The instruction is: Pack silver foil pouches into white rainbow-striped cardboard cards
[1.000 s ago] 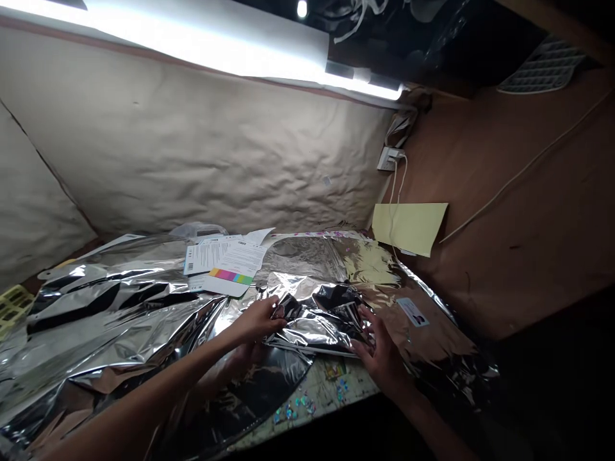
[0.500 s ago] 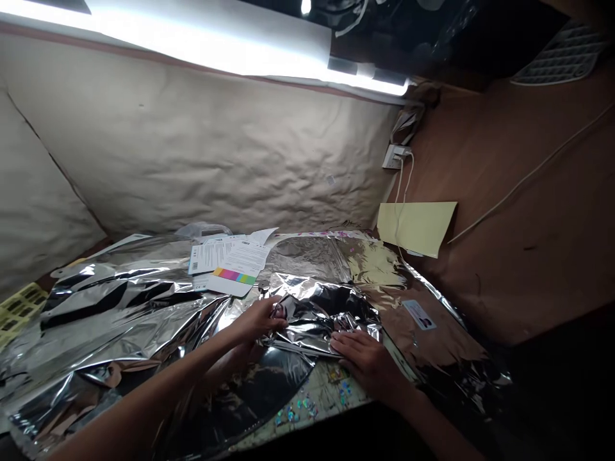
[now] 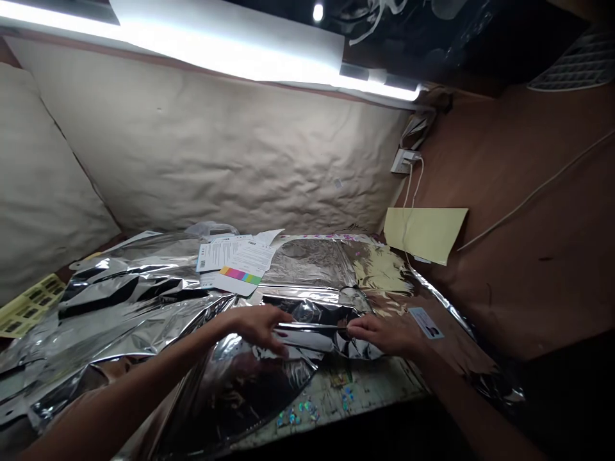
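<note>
A folded piece of shiny silver foil film [image 3: 307, 339] lies in front of me, with a straight raised edge running between my two hands. My left hand [image 3: 257, 326] is at the left end of that edge, its fingers apart above and below it. At the right end, my right hand [image 3: 379, 334] pinches the edge between thumb and fingers. More crinkled silver film [image 3: 144, 282] spreads beneath and to the left. Whether it is one piece with the folded part I cannot tell.
Printed white leaflets [image 3: 240, 259] with a colour strip lie behind my left hand. A card with a photo [image 3: 426, 323] lies to the right. Yellow paper [image 3: 425, 232] leans by the cables and wall socket [image 3: 406, 160]. Sparkly bits [image 3: 300, 410] dot the table's front edge.
The crumpled foil under my hands now shows a straight folded edge. My right hand has gone from lying flat to pinching it. My left hand's fingers have spread apart.
</note>
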{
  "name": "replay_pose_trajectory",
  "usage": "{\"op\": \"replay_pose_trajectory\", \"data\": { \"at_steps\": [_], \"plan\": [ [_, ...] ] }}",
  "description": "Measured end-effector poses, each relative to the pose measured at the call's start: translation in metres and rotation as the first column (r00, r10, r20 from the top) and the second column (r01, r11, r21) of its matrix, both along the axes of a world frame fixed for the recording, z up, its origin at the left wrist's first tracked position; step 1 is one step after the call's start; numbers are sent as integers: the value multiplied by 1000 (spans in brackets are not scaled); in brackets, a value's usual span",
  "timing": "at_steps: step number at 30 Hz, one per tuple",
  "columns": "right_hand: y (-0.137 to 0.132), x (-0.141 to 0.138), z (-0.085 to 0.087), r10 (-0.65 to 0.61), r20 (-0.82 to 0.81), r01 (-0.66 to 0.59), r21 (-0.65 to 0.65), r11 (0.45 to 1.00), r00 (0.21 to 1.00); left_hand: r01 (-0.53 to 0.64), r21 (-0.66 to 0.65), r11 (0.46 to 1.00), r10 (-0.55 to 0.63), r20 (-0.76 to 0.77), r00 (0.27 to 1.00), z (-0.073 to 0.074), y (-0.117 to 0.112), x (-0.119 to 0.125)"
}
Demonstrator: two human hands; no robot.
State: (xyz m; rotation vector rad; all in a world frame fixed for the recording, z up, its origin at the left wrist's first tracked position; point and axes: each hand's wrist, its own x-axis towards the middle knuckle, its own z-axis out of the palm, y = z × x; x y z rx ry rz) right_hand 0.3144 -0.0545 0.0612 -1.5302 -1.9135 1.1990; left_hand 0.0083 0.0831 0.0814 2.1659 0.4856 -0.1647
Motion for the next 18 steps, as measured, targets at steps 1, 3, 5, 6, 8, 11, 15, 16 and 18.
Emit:
{"op": "replay_pose_trajectory", "data": {
  "at_steps": [1,3,5,6,8,11,15,16,18],
  "plan": [
    [5,5,2,-4,-43,3,-31,1000,999,-29,-91,995,29,-3,1000,-4,11,2],
    [10,17,5,-1,-82,-2,-43,999,997,-79,-188,979,80,1,997,-13,30,7],
    [9,28,7,-28,-128,23,-41,999,991,-104,-219,970,107,0,994,-22,44,12],
    [6,32,6,-59,-157,54,-36,998,986,-118,-235,965,121,-2,993,-26,49,15],
    [2,37,2,-156,-218,151,-43,988,963,-137,-255,957,137,-20,990,-31,55,17],
    [3,32,-13,-359,-284,336,-127,933,889,-153,-236,960,144,-55,988,-33,62,15],
    [13,17,-33,-520,-293,479,-202,854,803,-193,-129,973,184,-81,980,-34,72,8],
    [14,15,-36,-533,-291,493,-204,846,795,-214,-88,973,207,-79,975,-35,74,6],
    [17,13,-40,-546,-289,507,-204,837,786,-265,2,964,265,-69,962,-36,76,2]
  ]
}}
